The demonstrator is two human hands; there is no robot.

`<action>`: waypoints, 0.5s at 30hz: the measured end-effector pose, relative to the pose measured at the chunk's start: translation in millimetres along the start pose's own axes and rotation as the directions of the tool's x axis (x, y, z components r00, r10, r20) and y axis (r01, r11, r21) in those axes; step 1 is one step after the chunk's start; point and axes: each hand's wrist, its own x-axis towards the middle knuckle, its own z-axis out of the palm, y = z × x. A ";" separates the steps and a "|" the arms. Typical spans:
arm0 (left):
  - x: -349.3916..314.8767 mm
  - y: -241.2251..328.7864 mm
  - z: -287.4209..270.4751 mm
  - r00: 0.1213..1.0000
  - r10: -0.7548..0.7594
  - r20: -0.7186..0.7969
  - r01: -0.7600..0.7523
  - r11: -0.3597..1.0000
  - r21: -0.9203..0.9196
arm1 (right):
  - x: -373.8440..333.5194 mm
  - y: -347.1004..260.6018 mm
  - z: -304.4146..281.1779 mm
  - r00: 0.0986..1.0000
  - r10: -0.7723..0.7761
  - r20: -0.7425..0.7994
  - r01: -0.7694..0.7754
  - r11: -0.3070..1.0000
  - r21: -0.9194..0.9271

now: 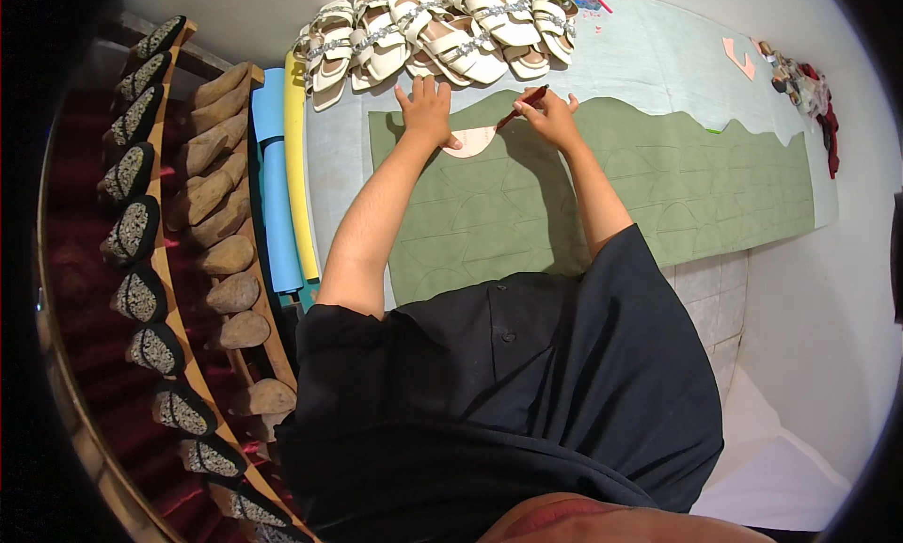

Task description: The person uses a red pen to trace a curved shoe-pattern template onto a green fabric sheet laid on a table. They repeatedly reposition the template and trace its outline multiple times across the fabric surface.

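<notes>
A green sheet of material (602, 204) with many drawn curved outlines lies over the table. Near its far edge rests a pale pink half-round pattern piece (476, 142). My left hand (428, 115) lies flat with fingers spread, its thumb on the left end of the pattern piece. In my right hand (550, 122) is a dark red pen (534, 97), slanted with its lower end at the right edge of the pattern piece. I cannot tell whether the tip touches the sheet.
Several white strappy sandals (451, 35) are heaped beyond the sheet. Left of the table stand blue rolls (275, 195), a yellow roll (299, 167), and racks with wooden shoe lasts (221, 157) and black decorated shoes (132, 228). Another pink cut piece (739, 60) lies far right.
</notes>
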 end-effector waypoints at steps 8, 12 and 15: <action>-11.6 -7.3 13.8 0.992 0.113 -0.063 -0.123 0.976 -0.182 | -12.3 7.7 4.8 0.974 -0.014 -0.224 0.029 0.998 0.063; -28.2 -17.1 34.4 0.983 0.132 -0.124 -0.165 0.933 -0.319 | -26.7 7.3 -9.2 0.909 0.048 -0.413 0.007 0.991 0.132; -34.6 -15.7 38.0 0.982 0.103 -0.156 -0.160 0.894 -0.418 | -41.2 28.6 -19.8 0.857 0.100 -0.506 -0.072 0.995 0.074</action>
